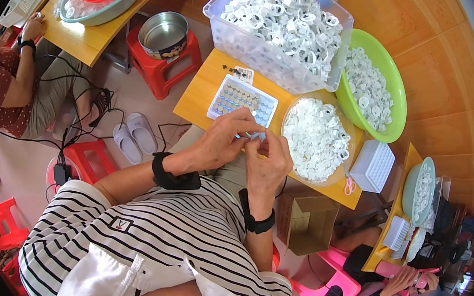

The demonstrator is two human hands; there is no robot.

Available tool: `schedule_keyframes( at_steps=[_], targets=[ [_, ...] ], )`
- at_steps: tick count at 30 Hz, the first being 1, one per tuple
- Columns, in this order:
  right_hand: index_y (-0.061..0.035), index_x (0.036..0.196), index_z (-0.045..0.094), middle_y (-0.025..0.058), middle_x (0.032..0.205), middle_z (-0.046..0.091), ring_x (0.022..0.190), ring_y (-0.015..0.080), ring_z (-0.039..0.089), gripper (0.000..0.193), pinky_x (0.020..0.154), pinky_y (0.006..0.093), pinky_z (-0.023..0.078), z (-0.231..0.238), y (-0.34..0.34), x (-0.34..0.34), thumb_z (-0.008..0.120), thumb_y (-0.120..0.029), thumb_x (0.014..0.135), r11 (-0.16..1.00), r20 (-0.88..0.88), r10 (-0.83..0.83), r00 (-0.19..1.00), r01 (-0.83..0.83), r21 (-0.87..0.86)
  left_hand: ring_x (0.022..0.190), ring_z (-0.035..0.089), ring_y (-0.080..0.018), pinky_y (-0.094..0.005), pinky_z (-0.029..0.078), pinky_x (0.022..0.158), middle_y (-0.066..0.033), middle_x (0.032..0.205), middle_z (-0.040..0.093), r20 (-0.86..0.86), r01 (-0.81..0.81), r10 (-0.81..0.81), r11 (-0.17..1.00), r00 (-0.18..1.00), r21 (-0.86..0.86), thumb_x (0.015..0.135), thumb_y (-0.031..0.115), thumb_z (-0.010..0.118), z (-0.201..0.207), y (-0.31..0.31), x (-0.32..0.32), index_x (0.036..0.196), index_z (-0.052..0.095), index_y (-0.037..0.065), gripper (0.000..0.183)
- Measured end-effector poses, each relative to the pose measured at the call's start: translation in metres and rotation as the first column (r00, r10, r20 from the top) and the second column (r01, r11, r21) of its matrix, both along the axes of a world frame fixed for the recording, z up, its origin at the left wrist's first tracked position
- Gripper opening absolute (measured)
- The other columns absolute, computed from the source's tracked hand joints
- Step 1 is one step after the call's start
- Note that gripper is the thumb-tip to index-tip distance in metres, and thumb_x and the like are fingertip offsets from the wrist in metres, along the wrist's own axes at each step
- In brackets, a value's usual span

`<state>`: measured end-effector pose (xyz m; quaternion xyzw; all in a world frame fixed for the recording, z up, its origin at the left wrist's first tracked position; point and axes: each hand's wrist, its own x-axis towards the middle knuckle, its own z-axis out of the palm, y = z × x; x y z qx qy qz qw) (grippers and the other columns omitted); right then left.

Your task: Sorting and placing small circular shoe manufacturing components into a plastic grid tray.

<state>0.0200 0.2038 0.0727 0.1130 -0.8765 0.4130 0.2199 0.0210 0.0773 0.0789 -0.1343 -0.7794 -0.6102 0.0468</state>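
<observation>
Close together over the table's near edge, my left hand (224, 141) and my right hand (268, 161) pinch a small, translucent whitish piece (257, 134) between their fingertips. Its exact kind is partly hidden by the fingers. Just beyond my left hand lies a white tray (216, 98) with rows of small round discs, some grey and some pale. To the right of my right hand, a round shallow tray (313, 182) is heaped with small white plastic parts.
Behind stands a clear plastic bin (263, 59) full of white ring-shaped parts, beside a green basin (397, 86) of similar parts. Pink scissors (350, 185) and a white rack (374, 165) sit at the right. A cardboard box (308, 227) stands below. Other people sit left and lower right.
</observation>
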Motion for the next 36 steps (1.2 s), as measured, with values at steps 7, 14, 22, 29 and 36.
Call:
schedule_keyframes(
  at_steps=[7, 14, 22, 29, 36],
  targets=[
    [0.0027, 0.087, 0.062, 0.0087, 0.071, 0.057, 0.056, 0.0156, 0.058, 0.019, 0.051, 0.0258, 0.047, 0.001, -0.003, 0.001, 0.063, 0.005, 0.068, 0.964, 0.082, 0.023, 0.996, 0.000, -0.267, 0.084, 0.055, -0.0165, -0.0266, 0.049, 0.070, -0.0073, 0.091, 0.051, 0.112, -0.028, 0.008, 0.983, 0.994, 0.181, 0.074, -0.011, 0.052, -0.001, -0.005, -0.004, 0.100, 0.063, 0.001, 0.030],
    [0.0018, 0.087, 0.062, 0.0064, 0.075, 0.061, 0.063, 0.0116, 0.061, 0.015, 0.054, 0.0218, 0.048, -0.003, 0.002, 0.005, 0.063, 0.007, 0.073, 0.844, 0.253, 0.092, 0.963, 0.059, -0.533, 0.083, 0.051, -0.0118, -0.0223, 0.047, 0.067, -0.0039, 0.091, 0.049, 0.152, -0.058, 0.014, 0.954, 0.988, 0.295, 0.074, -0.004, 0.060, -0.002, -0.002, -0.007, 0.093, 0.065, 0.004, 0.022],
    [-0.0002, 0.084, 0.060, 0.0092, 0.071, 0.059, 0.058, 0.0153, 0.060, 0.013, 0.051, 0.0250, 0.046, 0.006, -0.004, 0.006, 0.064, 0.004, 0.072, 0.947, 0.131, 0.074, 0.989, -0.028, -0.320, 0.077, 0.053, -0.0122, -0.0211, 0.046, 0.060, -0.0041, 0.086, 0.048, 0.148, -0.098, 0.060, 0.959, 0.987, 0.265, 0.071, -0.005, 0.056, -0.009, -0.007, -0.011, 0.083, 0.064, 0.001, 0.016],
    [0.0004, 0.083, 0.062, 0.0048, 0.067, 0.060, 0.059, 0.0091, 0.057, 0.009, 0.054, 0.0217, 0.045, 0.004, -0.004, 0.010, 0.065, 0.001, 0.074, 0.925, 0.273, 0.132, 0.953, -0.020, -0.378, 0.070, 0.050, -0.0113, -0.0201, 0.043, 0.057, -0.0027, 0.080, 0.049, 0.132, -0.079, 0.051, 0.972, 0.990, 0.222, 0.065, -0.009, 0.057, -0.014, -0.009, -0.012, 0.075, 0.063, 0.001, 0.015],
    [-0.0025, 0.081, 0.061, -0.0009, 0.068, 0.058, 0.060, 0.0046, 0.052, 0.006, 0.054, 0.0192, 0.043, 0.004, 0.051, -0.027, 0.061, 0.000, 0.076, 0.865, 0.325, 0.130, 0.937, 0.053, -0.499, 0.075, 0.054, -0.0103, -0.0213, 0.047, 0.066, -0.0037, 0.085, 0.049, 0.276, -0.102, 0.008, 0.939, 0.961, 0.329, 0.072, -0.004, 0.062, 0.007, -0.021, -0.014, 0.103, 0.060, 0.004, 0.033]
  ],
)
